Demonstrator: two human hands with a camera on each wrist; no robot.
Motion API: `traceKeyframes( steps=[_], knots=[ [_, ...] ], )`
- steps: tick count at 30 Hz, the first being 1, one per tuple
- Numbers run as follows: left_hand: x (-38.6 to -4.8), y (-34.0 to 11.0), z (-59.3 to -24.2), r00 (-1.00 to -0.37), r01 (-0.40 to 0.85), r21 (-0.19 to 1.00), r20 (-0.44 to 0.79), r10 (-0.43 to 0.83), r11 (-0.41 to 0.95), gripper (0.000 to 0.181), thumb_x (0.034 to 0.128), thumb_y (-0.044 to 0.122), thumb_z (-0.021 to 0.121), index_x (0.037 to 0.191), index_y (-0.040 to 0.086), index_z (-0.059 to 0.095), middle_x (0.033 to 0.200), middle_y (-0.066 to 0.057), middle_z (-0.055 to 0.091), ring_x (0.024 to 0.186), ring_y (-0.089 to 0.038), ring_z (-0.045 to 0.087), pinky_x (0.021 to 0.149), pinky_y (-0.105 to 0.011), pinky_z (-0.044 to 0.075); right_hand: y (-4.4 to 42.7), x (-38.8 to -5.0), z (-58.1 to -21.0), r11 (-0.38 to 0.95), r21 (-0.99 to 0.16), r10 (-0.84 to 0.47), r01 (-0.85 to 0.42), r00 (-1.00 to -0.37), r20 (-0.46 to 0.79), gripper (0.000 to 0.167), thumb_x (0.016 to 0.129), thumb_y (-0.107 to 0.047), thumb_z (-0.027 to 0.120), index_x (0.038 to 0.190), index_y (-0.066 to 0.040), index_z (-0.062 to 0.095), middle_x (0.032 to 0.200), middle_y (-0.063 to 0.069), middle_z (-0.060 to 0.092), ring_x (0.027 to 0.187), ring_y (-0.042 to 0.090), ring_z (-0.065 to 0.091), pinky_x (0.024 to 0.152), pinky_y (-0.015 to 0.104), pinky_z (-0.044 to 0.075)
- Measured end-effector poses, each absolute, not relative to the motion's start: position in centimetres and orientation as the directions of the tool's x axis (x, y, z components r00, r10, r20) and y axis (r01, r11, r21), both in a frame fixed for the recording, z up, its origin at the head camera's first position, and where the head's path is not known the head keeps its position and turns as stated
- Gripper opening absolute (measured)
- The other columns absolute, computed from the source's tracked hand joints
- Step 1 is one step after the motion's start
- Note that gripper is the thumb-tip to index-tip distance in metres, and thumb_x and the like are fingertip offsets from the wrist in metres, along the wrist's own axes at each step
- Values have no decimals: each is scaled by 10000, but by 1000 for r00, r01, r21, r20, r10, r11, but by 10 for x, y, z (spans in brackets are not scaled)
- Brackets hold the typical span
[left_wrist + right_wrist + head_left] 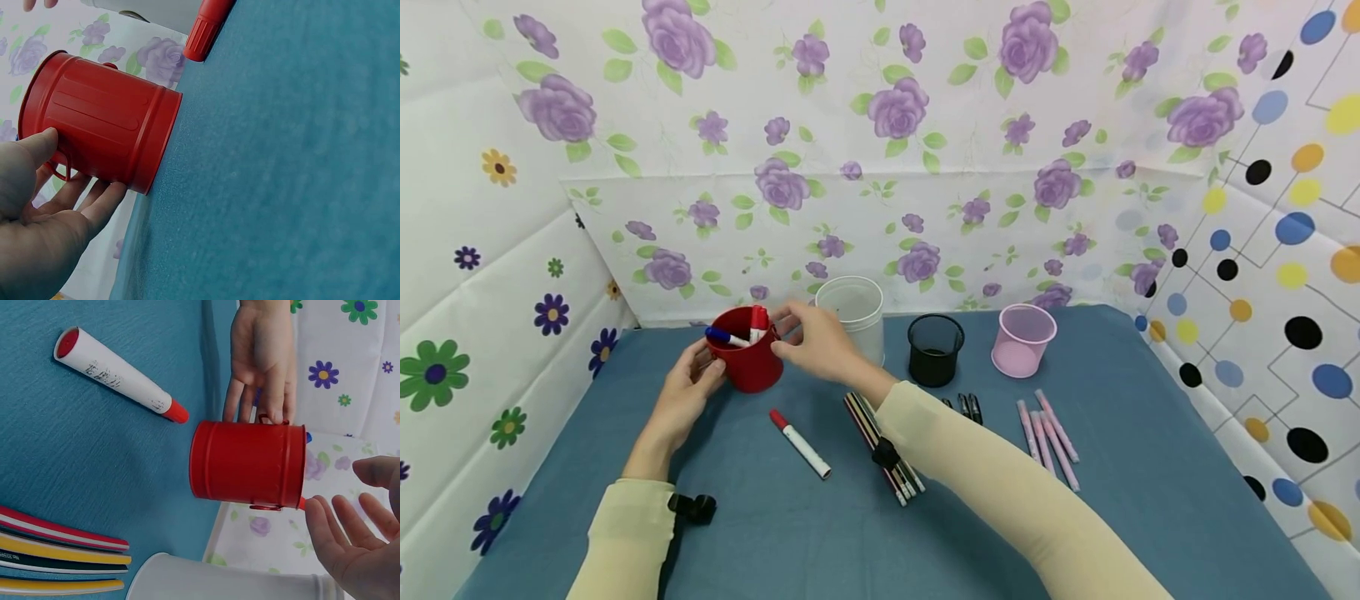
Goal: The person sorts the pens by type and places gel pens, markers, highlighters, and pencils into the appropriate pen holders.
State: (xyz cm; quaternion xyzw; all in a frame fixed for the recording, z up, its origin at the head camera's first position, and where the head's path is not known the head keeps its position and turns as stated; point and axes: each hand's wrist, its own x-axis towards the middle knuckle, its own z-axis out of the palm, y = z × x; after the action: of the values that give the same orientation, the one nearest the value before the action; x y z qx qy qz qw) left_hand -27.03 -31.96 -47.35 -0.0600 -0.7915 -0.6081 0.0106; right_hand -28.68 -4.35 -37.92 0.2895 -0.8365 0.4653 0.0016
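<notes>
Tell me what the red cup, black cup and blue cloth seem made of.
Red cup: probably painted metal, satin finish, judging by its thin rim and pressed panels.
Black cup: mesh with see-through sides, likely metal wire, possibly plastic; finish unclear.
Blue cloth: matte fabric, probably woven; its surface shows fine texture.

We see a round black mesh cup, a tapered pink mesh cup and, behind them, purple-flowered white sheeting

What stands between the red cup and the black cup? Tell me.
The head view shows the white cup there, with the right hand partly in front of it.
</notes>
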Motion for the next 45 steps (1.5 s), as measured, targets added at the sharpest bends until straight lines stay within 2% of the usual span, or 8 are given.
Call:
traceKeyframes(
  steps=[8,16,21,29,45],
  knots=[
    [-271,-319,-474,-992,115,963,99,78,245,664,1147,296,489,1704,92,191,1678,-246,327,1433,-243,467,1018,-154,510,-37,-278,-380,437,-736,-513,-516,-816,267,374,1010,-146,747,1367,-85,654,1218,118,721,928,162,734,802,202,591],
    [-270,-319,-475,-992,113,962,95,83,248,669,1147,287,490,1707,94,180,1682,-256,314,1463,-325,446,1008,-154,519,-28,-267,-384,480,-702,-513,-526,-818,262,380,1002,-149,756,1362,-78,657,1191,132,729,915,165,727,792,221,593],
    [-271,-319,-476,-992,110,962,91,85,251,669,1149,285,485,1709,97,172,1686,-250,311,1481,-362,424,1018,-169,521,-24,-261,-388,505,-692,-512,-516,-824,241,404,997,-172,770,1376,-89,658,1193,127,732,908,138,729,760,211,588],
    [-272,-319,-476,-993,99,962,80,87,253,674,1148,300,483,1712,108,168,1690,-241,308,1481,-349,423,1031,-194,524,-19,-252,-398,518,-723,-510,-457,-843,168,431,995,-186,775,1398,-108,643,1216,91,714,918,122,720,746,205,592],
    [-273,-321,-477,-994,99,956,82,75,277,667,1152,286,476,1715,115,163,1689,-240,312,1483,-385,417,1062,-254,517,-16,-249,-412,531,-714,-536,-457,-834,135,450,984,-184,789,1404,-114,644,1231,90,718,929,124,706,761,221,585]
  ],
)
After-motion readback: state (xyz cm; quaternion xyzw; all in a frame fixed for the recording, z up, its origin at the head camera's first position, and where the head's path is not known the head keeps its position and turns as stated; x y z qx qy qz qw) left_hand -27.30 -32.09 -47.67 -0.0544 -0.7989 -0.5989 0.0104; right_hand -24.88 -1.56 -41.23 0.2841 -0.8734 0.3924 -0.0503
